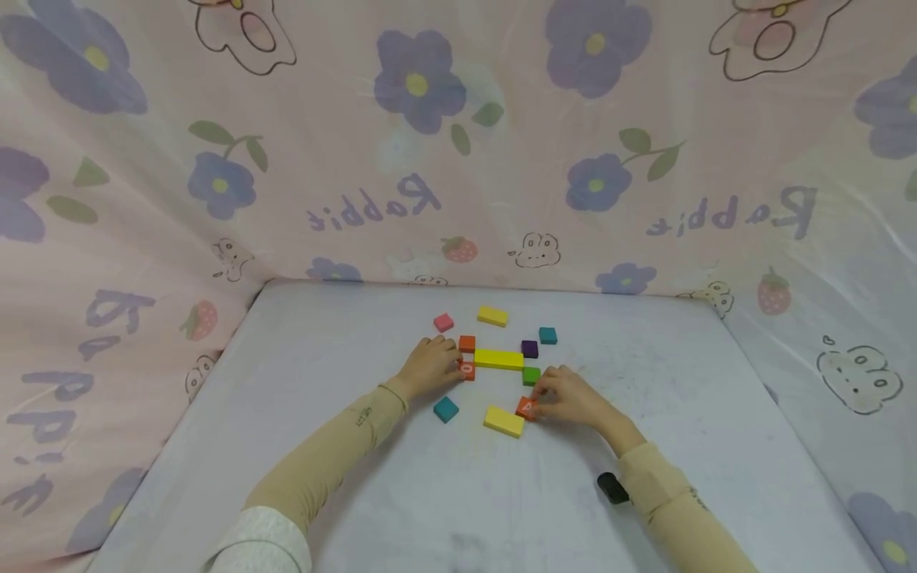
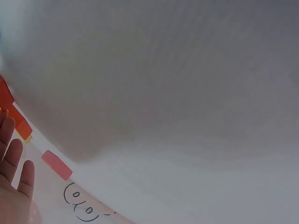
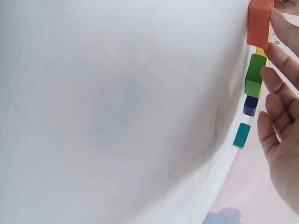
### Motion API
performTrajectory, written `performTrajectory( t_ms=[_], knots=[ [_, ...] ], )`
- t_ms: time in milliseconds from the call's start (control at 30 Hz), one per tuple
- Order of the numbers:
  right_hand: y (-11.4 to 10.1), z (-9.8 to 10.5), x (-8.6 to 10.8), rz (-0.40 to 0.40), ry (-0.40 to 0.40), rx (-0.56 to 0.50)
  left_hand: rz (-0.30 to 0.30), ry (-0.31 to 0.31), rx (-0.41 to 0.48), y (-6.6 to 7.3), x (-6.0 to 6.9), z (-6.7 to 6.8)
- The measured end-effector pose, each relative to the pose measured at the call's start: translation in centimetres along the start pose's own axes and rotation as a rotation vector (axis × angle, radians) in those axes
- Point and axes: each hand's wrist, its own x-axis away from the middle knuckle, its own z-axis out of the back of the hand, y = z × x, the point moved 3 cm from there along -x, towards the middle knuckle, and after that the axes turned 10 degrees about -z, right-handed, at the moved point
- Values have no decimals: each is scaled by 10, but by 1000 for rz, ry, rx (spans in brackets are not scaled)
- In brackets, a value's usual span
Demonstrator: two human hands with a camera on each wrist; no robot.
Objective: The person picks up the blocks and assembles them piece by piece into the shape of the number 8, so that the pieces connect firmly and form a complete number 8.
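Observation:
Thumb and forefinger of my left hand (image 1: 432, 364) pinch the left side of an orange-red block marked O (image 1: 467, 371). That block lies by the left end of a long yellow block (image 1: 498, 360). Just above it is an orange block (image 1: 467, 344), close to the left fingers. My right hand (image 1: 571, 395) pinches an orange block marked A (image 1: 526, 408) by its right side, beside a tilted pale yellow block (image 1: 504, 422). In the right wrist view the orange block (image 3: 259, 24) touches the fingertips. A green block (image 1: 531, 376) lies just above that hand's grip.
Around these lie a purple block (image 1: 529, 349), two teal blocks (image 1: 548, 335), a pink block (image 1: 443, 322) and another yellow block (image 1: 493, 316). A black object (image 1: 612, 488) lies near the right forearm. Patterned fabric (image 1: 487, 159) rises behind the white table (image 1: 344, 493) and at its sides.

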Motion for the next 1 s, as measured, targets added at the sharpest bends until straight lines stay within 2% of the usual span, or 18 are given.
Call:
performTrajectory(
  t_ms=[233,567,1000],
  knots=[
    [0,-4,-2,-20,32,30,25,9,23,1,1,0],
    [-1,-5,-6,-54,84,56,12,23,21,0,0,-1],
    [1,-5,-9,-182,77,-17,13,8,0,0,0,-2]
  ],
)
